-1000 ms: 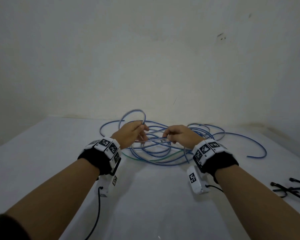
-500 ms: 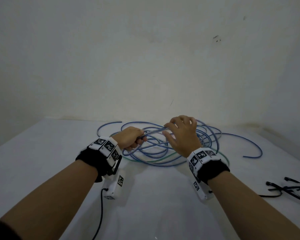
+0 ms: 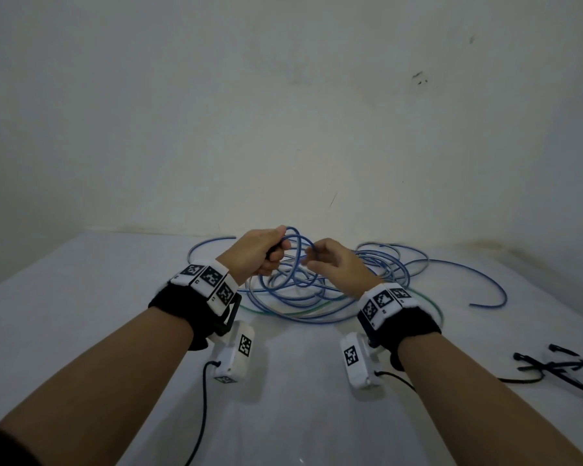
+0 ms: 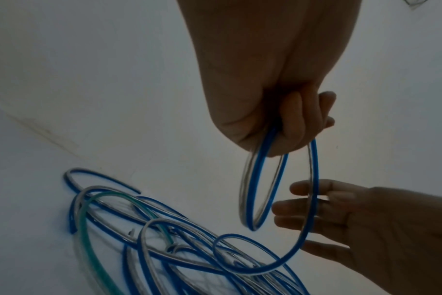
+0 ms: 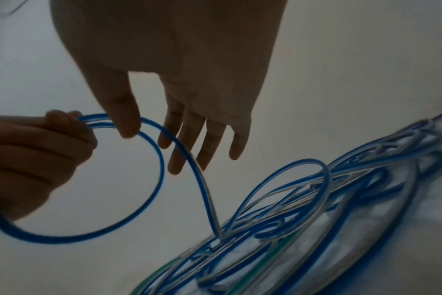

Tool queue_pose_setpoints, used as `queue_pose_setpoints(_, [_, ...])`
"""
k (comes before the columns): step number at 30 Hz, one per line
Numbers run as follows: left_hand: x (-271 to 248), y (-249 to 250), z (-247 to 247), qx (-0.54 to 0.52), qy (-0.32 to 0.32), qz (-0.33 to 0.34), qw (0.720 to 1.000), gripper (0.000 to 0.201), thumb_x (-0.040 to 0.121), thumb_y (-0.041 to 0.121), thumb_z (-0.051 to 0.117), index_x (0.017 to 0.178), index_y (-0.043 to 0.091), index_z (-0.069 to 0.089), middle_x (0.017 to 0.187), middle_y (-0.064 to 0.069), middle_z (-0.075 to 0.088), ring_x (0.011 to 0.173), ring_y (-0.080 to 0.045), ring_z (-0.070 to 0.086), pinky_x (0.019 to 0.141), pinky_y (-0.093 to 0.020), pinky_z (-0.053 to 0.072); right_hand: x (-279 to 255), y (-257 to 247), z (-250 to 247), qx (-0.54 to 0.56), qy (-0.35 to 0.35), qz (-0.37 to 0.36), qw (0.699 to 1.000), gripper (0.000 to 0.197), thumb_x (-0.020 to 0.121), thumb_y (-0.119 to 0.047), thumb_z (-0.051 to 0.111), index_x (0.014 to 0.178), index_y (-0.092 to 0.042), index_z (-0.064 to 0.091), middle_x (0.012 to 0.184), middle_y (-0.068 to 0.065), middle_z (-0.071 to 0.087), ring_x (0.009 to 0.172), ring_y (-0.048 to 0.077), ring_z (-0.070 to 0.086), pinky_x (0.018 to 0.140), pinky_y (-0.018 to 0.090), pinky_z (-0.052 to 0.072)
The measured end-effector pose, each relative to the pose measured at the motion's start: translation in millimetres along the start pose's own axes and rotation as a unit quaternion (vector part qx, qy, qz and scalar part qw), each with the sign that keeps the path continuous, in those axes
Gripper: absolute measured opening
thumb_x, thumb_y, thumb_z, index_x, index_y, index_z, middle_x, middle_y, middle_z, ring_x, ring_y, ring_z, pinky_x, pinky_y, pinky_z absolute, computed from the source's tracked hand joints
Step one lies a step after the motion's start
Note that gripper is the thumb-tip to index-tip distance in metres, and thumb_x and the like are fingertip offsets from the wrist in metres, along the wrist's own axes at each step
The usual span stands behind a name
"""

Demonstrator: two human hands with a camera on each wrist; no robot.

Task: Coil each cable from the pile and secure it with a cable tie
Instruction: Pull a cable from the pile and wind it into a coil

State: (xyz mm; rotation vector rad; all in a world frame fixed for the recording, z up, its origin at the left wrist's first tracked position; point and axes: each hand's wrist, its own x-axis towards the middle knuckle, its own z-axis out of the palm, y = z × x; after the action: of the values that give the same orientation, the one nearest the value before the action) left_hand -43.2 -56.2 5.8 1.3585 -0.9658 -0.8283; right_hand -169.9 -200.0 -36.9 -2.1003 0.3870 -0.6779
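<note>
Since a moment ago the left hand (image 3: 258,253), its grip closed on the blue cable (image 3: 295,264), gained another loop, while the right hand (image 3: 334,267), loosely open, guides cable from the pile (image 3: 377,274).

Blue cable (image 3: 297,250) looped above pile (image 3: 334,290)

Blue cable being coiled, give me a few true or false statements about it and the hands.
1. The left hand grips loops of the blue cable. True.
2. The right hand is a closed fist. False: its fingers are extended.
3. A green cable lies in the pile. True.
4. The black cable ties lie by the left arm. False: they lie to the right.
</note>
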Motion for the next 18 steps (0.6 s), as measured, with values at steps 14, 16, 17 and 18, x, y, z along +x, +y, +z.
queue_pose_setpoints(14, [-13.4, -5.3, -4.3, -0.013, -0.159, -0.072, 0.984, 0.039, 0.102, 0.023, 0.023, 0.075, 0.007, 0.047, 0.052, 0.001, 0.040, 0.051, -0.016, 0.048, 0.062, -0.026, 0.044, 20.7, -14.1, -3.2, 0.023, 0.228, -0.023, 0.973, 0.030, 0.098, -0.020, 0.046, 0.072, -0.020, 0.060, 0.054, -0.002, 0.051, 0.046, 0.010, 0.042, 0.052, 0.025, 0.034])
queue_pose_setpoints(16, [-15.2, -7.5, -6.1, -0.018, -0.176, -0.063, 0.982, 0.039, 0.102, 0.022, 0.023, 0.074, 0.008, 0.046, 0.052, 0.001, 0.041, 0.051, -0.016, 0.047, 0.071, -0.029, 0.045, 22.3, -13.8, -4.2, 0.019, 0.245, -0.008, 0.969, 0.030, 0.098, -0.020, 0.045, 0.073, -0.018, 0.061, 0.054, -0.002, 0.051, 0.048, 0.011, 0.042, 0.054, 0.025, 0.034])
queue_pose_setpoints(17, [-15.8, -8.6, -7.9, -0.024, -0.181, -0.061, 0.981, 0.038, 0.102, 0.023, 0.025, 0.074, 0.008, 0.047, 0.052, 0.002, 0.041, 0.051, -0.016, 0.046, 0.076, -0.031, 0.045, 21.7, -14.0, -5.4, 0.013, 0.252, -0.003, 0.968, 0.029, 0.098, -0.019, 0.045, 0.075, -0.014, 0.062, 0.054, -0.002, 0.051, 0.049, 0.011, 0.043, 0.054, 0.025, 0.034])
queue_pose_setpoints(18, [-16.7, -9.3, -9.9, -0.034, -0.185, -0.060, 0.980, 0.036, 0.101, 0.023, 0.029, 0.074, 0.008, 0.047, 0.053, 0.002, 0.041, 0.051, -0.015, 0.046, 0.079, -0.033, 0.046, 21.2, -14.3, -7.4, 0.006, 0.257, 0.000, 0.966, 0.028, 0.099, -0.019, 0.045, 0.078, -0.012, 0.063, 0.054, -0.001, 0.050, 0.050, 0.010, 0.043, 0.054, 0.024, 0.034])
